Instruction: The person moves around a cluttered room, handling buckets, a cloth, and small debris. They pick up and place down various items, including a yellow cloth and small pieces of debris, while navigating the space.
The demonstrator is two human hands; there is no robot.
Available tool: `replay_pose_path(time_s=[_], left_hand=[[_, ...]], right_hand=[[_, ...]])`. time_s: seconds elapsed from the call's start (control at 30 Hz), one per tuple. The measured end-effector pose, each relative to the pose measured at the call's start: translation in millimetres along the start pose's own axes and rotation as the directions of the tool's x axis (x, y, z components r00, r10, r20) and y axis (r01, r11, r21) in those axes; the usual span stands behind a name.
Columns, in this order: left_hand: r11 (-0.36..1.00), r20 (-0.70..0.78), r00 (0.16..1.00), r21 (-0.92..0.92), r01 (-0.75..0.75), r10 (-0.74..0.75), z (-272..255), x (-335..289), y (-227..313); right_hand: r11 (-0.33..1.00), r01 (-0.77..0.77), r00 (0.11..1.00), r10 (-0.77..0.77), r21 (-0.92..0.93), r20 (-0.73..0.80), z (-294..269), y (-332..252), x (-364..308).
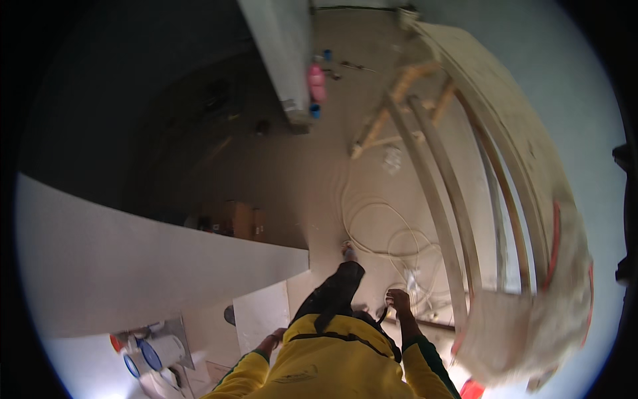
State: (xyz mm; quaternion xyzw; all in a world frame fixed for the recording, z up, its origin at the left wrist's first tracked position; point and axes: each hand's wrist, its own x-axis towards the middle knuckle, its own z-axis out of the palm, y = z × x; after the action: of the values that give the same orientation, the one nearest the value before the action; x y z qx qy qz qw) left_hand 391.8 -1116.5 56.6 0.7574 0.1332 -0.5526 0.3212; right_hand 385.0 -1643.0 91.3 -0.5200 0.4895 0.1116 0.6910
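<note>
My right hand (399, 300) hangs out beside my right hip, fingers curled in. A thin dark strap or cord (382, 315) shows right against it, but what the fingers hold is too small to make out. Close to my left hip is my left hand (271, 340), blurred and partly hidden, its fingers not readable. Ahead of my right hand, a pale hose or cable (352, 229) lies in loose loops on the floor. One foot (348, 251) is stepping forward beside the loops.
Long timber beams (435, 193) and a wooden trestle (399, 86) stand on the right, with a beige cloth (498, 326) nearer me. A white wall end (199, 259) juts in from the left. Farther off are a pink container (316, 83) and a cardboard box (236, 218). Buckets (159, 351) stand behind left.
</note>
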Motion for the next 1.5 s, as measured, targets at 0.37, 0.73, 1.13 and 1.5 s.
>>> replay_pose_path(time_s=[0.37, 0.73, 1.13, 1.5], left_hand=[[0.815, -0.007, 0.979, -0.556, 0.166, -0.205, 26, 73, 142], [0.498, -0.050, 0.943, -0.858, 0.127, -0.328, 23, 74, 284], [0.150, -0.136, 0.858, -0.986, -0.070, -0.496, -173, 107, 438], [0.060, -0.082, 0.844, -0.996, -0.059, -0.530, -332, 166, 444]], right_hand=[[0.699, 0.504, 0.804, -0.166, -0.508, 0.571, 131, -245, 211], [0.149, 0.654, 0.753, -0.031, -0.742, 0.657, 254, -401, 360], [0.331, 0.594, 0.712, 0.207, -0.733, 0.671, 597, -591, 521], [-0.006, 0.790, 0.612, 0.050, -0.613, 0.789, 943, -634, 508]])
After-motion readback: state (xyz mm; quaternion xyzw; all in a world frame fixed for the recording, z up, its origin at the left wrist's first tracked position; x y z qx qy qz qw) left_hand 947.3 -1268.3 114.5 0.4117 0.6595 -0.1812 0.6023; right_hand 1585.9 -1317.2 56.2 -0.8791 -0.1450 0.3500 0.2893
